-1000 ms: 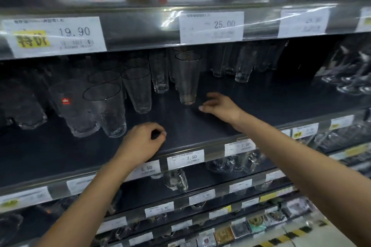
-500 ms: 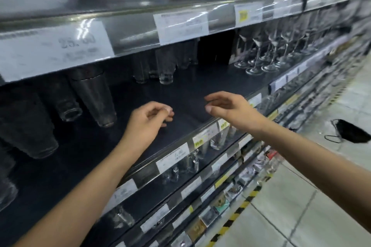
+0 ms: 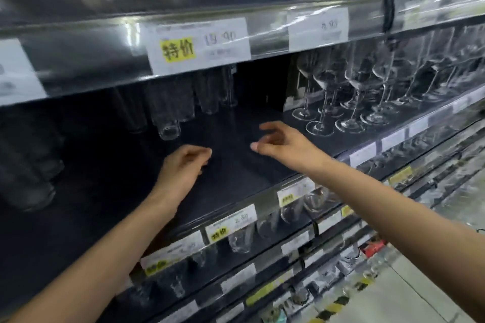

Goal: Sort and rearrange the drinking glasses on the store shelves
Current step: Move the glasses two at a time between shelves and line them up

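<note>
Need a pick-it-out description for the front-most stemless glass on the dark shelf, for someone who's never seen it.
Take the dark shelf board under the white price tag with the yellow sticker. Left of the rows of stemmed wine glasses stands a cluster of clear stemless tumblers. The target is the clear tumbler furthest forward, standing ahead of the others.

Left hand (image 3: 183,168) curled, right hand (image 3: 280,144) loose, over dark shelf (image 3: 231,123).

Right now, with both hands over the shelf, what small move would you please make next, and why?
Probably reach the right hand to the nearest wine glass: the hand holds nothing, and that glass stands just to its right, the closest one to it.
</note>
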The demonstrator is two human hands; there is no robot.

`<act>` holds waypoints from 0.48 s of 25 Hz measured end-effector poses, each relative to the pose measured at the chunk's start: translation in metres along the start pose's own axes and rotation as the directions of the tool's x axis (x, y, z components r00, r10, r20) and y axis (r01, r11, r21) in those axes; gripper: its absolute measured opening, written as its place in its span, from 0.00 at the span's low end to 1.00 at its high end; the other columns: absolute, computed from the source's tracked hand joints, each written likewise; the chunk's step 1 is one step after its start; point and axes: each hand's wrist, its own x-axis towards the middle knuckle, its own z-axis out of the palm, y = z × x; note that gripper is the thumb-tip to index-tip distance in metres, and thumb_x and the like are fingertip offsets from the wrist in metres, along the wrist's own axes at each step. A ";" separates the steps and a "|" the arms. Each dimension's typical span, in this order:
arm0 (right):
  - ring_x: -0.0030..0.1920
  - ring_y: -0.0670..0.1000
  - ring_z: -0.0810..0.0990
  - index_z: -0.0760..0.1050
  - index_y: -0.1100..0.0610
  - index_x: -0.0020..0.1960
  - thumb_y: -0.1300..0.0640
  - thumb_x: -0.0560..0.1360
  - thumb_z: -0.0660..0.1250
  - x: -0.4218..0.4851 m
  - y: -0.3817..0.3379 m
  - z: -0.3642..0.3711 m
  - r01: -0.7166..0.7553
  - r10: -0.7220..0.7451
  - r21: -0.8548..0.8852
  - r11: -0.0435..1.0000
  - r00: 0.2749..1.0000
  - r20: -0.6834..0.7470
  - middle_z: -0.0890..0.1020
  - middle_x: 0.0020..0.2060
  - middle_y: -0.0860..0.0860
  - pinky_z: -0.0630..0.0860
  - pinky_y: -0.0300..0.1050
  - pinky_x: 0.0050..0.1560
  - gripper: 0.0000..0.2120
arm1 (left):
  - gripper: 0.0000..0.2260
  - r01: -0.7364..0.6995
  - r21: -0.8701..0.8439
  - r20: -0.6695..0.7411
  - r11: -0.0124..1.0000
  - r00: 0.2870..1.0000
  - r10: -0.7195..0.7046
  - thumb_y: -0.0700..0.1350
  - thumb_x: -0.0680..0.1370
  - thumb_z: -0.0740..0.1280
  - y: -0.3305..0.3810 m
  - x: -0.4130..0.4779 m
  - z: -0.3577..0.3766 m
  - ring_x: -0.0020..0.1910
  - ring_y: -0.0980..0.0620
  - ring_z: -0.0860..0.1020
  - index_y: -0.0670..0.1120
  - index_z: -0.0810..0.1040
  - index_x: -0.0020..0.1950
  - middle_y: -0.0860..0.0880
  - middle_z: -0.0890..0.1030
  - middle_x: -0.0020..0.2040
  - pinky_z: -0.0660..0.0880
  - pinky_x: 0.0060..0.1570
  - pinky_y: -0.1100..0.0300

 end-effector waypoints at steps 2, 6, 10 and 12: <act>0.51 0.42 0.82 0.72 0.46 0.62 0.42 0.70 0.76 0.033 0.017 -0.011 -0.021 0.022 -0.026 0.999 0.998 0.058 0.84 0.47 0.46 0.74 0.37 0.52 0.25 | 0.04 0.044 0.033 -0.071 0.998 0.997 -0.041 0.48 0.77 0.71 -0.002 0.012 0.018 0.48 0.57 0.81 0.53 0.82 0.43 0.54 0.85 0.45 0.76 0.50 0.61; 0.49 0.43 0.79 0.72 0.51 0.66 0.41 0.70 0.76 0.096 0.034 -0.009 -0.072 0.069 0.034 0.997 0.994 0.090 0.81 0.51 0.49 0.71 0.31 0.44 0.30 | 0.05 0.116 0.114 -0.217 0.987 0.972 -0.089 0.52 0.78 0.70 -0.004 0.038 0.036 0.43 0.61 0.76 0.52 0.81 0.46 0.56 0.81 0.45 0.70 0.41 0.66; 0.46 0.41 0.77 0.71 0.53 0.66 0.43 0.72 0.75 0.150 0.048 0.003 -0.054 0.053 0.126 0.991 0.999 0.013 0.81 0.54 0.50 0.70 0.23 0.35 0.28 | 0.10 0.025 0.199 -0.437 0.980 0.897 0.066 0.50 0.78 0.70 -0.011 0.066 0.031 0.46 0.54 0.78 0.44 0.79 0.51 0.52 0.80 0.44 0.76 0.47 0.61; 0.47 0.45 0.77 0.71 0.55 0.67 0.44 0.74 0.73 0.173 0.055 0.010 0.018 -0.015 0.056 0.998 0.999 -0.053 0.80 0.53 0.49 0.66 0.19 0.33 0.28 | 0.10 -0.043 0.253 -0.552 0.966 0.814 0.181 0.46 0.76 0.72 -0.017 0.083 0.021 0.51 0.46 0.78 0.41 0.77 0.49 0.44 0.80 0.48 0.77 0.57 0.50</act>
